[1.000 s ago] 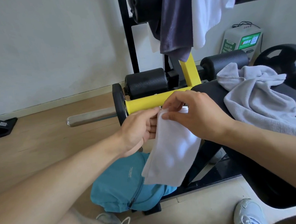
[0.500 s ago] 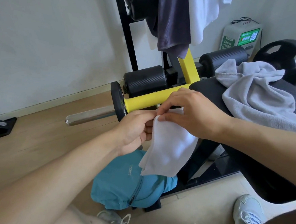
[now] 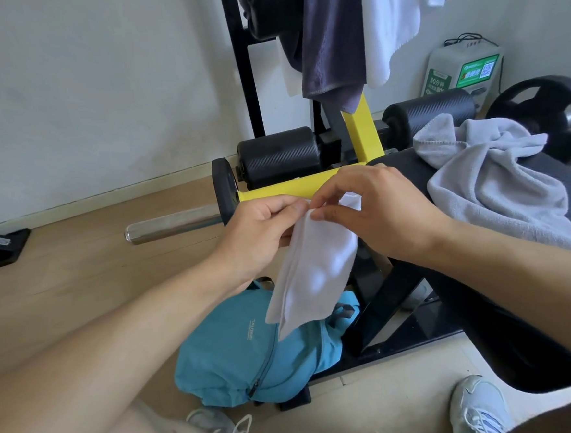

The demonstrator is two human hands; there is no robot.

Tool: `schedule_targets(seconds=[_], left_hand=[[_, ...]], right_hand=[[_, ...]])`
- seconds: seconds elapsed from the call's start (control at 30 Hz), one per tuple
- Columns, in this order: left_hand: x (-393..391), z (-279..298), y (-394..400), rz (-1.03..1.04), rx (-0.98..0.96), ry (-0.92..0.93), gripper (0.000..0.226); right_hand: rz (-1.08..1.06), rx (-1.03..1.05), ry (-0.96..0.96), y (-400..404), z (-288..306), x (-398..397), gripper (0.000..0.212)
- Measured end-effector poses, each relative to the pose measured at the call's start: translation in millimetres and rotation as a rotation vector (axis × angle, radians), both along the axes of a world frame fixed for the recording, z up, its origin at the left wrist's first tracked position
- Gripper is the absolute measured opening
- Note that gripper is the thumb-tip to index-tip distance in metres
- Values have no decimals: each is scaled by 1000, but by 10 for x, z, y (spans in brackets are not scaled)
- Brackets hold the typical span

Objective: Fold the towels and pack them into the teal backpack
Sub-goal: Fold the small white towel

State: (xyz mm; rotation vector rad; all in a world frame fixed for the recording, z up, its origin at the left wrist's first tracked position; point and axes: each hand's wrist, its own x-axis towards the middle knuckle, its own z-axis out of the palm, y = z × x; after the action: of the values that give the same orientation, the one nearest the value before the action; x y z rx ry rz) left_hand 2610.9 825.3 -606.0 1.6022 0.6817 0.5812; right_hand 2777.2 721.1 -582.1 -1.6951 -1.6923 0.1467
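Head camera looks down at two bare hands holding one folded white towel (image 3: pixel 314 268) above a teal backpack (image 3: pixel 253 357) on the floor. Left hand (image 3: pixel 261 235) grips the towel's top edge, its curled fingers partly hidden behind the cloth. Right hand (image 3: pixel 375 210) pinches the same top corner, thumb and forefinger together on it. Four towels show in all: the held one, one crumpled grey towel (image 3: pixel 491 181) on the black bench (image 3: pixel 409 170), and a dark towel (image 3: pixel 329 40) and a white hanging towel (image 3: pixel 398 19) on the rack, both cut off by the top edge. Two shoes are cut off below. Since half a second ago the towel's lower end hangs narrower, with a second layer showing
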Motion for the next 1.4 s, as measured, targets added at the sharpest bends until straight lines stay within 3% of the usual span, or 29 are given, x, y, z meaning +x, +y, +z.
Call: schedule_targets(seconds=[0.27,0.47,0.57,0.7,0.83,1.07,1.17,1.33,1.4], left_hand=[[10,55,-69,-50,-108,-38,26],[-18,21,-28,-36,30,13,20],[-43,36,55,-22,2,-2,13],[-113,16,218,-13,23,11,12],[-146,-40,300,55,101,44,10],[-134,-26,291,119,202,49,9],[-155,0,309,130,212,43,10],[-127,19,292,65,178,7,10],[-112,34,254,11,111,-13,11]], right_hand=[[-44,8,24,1,-2,-8,6],[-23,-43,114,-25,46,-16,13],[23,-151,-21,-38,93,85,25],[-18,-253,-425,-74,66,256,31],[-46,-223,-502,-75,88,270,29],[109,-276,-542,-74,116,138,36],[16,-191,-466,-79,139,157,28],[-127,-109,-126,-70,174,217,11],[-136,-113,-89,-74,175,210,15]])
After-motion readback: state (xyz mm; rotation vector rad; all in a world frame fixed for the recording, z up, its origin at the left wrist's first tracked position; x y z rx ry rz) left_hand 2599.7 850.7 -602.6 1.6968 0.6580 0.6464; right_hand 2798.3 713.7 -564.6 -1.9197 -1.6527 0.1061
